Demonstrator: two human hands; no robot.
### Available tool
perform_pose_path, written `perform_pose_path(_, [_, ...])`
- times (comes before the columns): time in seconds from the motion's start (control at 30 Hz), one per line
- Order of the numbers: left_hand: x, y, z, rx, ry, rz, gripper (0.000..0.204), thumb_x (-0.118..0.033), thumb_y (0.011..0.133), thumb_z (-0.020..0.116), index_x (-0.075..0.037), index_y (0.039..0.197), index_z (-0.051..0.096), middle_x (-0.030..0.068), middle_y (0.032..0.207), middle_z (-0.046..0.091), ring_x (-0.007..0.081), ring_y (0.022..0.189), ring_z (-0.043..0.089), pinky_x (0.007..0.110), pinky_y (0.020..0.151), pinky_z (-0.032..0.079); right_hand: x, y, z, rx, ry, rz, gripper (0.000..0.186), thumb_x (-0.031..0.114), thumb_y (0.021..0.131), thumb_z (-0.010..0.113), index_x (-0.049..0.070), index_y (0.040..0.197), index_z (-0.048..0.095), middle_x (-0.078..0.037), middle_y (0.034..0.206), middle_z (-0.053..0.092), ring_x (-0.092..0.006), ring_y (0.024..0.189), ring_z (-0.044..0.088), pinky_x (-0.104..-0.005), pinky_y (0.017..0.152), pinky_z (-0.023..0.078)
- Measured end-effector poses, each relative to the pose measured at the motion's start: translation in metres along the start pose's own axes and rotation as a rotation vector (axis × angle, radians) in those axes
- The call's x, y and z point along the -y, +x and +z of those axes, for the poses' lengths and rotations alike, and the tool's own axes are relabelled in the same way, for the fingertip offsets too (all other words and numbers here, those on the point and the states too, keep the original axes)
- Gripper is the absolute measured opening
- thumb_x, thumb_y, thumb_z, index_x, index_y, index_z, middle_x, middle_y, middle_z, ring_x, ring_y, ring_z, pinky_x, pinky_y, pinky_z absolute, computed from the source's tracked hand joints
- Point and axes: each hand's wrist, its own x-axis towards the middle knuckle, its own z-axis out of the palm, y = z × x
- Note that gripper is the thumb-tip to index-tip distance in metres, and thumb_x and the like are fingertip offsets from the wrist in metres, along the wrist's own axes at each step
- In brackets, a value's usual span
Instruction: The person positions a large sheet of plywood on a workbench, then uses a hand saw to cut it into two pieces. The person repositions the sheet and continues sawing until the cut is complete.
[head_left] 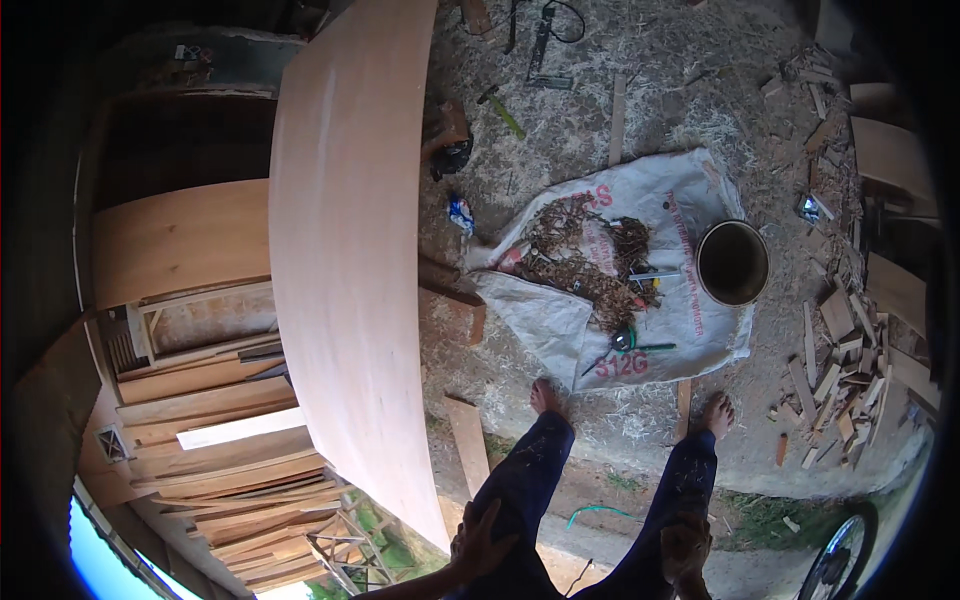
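Observation:
My left hand [480, 540] rests on my left thigh [530, 470] with its fingers spread. My right hand [685, 550] is at my right leg, fingers curled; whether they hold anything is too unclear to make out. Beyond my bare feet lies a white woven sack [700, 330] with red print. On it are brown shavings [560, 250], a round metal bucket [732, 262], small hand tools [650, 275] and a dark object with a green cord [625, 340]. A large pale plywood sheet [350, 250] stands along my left.
Stacked boards [220, 450] fill the left side. Wood offcuts [840, 350] are heaped on the right. Loose tools [500, 110], a small blue-and-white packet [460, 215] and boards [465, 440] lie on the dusty concrete floor [590, 130]. A bicycle wheel [840, 550] shows at the lower right.

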Motion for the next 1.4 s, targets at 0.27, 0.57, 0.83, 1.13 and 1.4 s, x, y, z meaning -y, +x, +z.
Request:
perform_pose_path(0.27, [0.039, 0.038, -0.092, 0.021, -0.361, 0.016, 0.08, -0.048, 0.092, 0.062, -0.019, 0.157, 0.027, 0.0263, 0.157, 0.031, 0.0508, 0.137, 0.04, 0.057, 0.111, 0.036, 0.033, 0.036, 0.056, 0.062, -0.366, -0.172, 0.032, 0.03, 0.088, 0.063, 0.014, 0.116, 0.066, -0.014, 0.108, 0.07, -0.0343, 0.098, 0.067, -0.0465, 0.082, 0.054])
perform_pose_path(0.57, [0.2, 0.123, -0.109, -0.328, -0.877, 0.066, 0.065, -0.037, 0.093, 0.065, -0.002, 0.145, 0.045, 0.0249, 0.144, 0.051, 0.04, 0.135, 0.047, 0.046, 0.112, 0.039, 0.264, 0.15, 0.046, -0.041, -0.354, -0.452, 0.028, 0.024, 0.097, 0.053, 0.004, 0.103, 0.072, -0.017, 0.103, 0.071, -0.0361, 0.099, 0.066, -0.0449, 0.089, 0.051])
perform_pose_path(0.83, [0.276, 0.222, -0.215, -0.558, -0.982, -0.045, 0.059, -0.04, 0.095, 0.063, -0.003, 0.14, 0.052, 0.0253, 0.134, 0.06, 0.0403, 0.119, 0.061, 0.047, 0.099, 0.051, 0.358, 0.214, 0.023, -0.164, -0.298, -0.501, 0.022, 0.022, 0.09, 0.064, 0.007, 0.103, 0.073, -0.021, 0.102, 0.071, -0.0369, 0.095, 0.069, -0.0456, 0.085, 0.054])
perform_pose_path(1.13, [0.322, 0.385, -0.365, -0.746, -0.867, -0.003, 0.06, -0.042, 0.096, 0.06, 0.0, 0.138, 0.053, 0.0264, 0.142, 0.052, 0.0404, 0.134, 0.048, 0.046, 0.112, 0.04, 0.473, 0.337, 0.057, 0.033, -0.685, -0.61, 0.029, 0.015, 0.087, 0.064, 0.007, 0.113, 0.069, -0.022, 0.109, 0.067, -0.0401, 0.105, 0.064, -0.0502, 0.09, 0.052])
perform_pose_path(1.4, [0.318, 0.565, -0.539, -0.667, -0.514, -0.231, 0.083, -0.055, 0.092, 0.062, -0.013, 0.156, 0.031, 0.0254, 0.16, 0.027, 0.0468, 0.148, 0.022, 0.053, 0.12, 0.024, 0.617, 0.601, 0.163, 0.269, -0.929, -1.029, 0.052, 0.004, 0.082, 0.06, 0.008, 0.133, 0.055, -0.019, 0.121, 0.06, -0.0373, 0.11, 0.061, -0.0495, 0.088, 0.051])
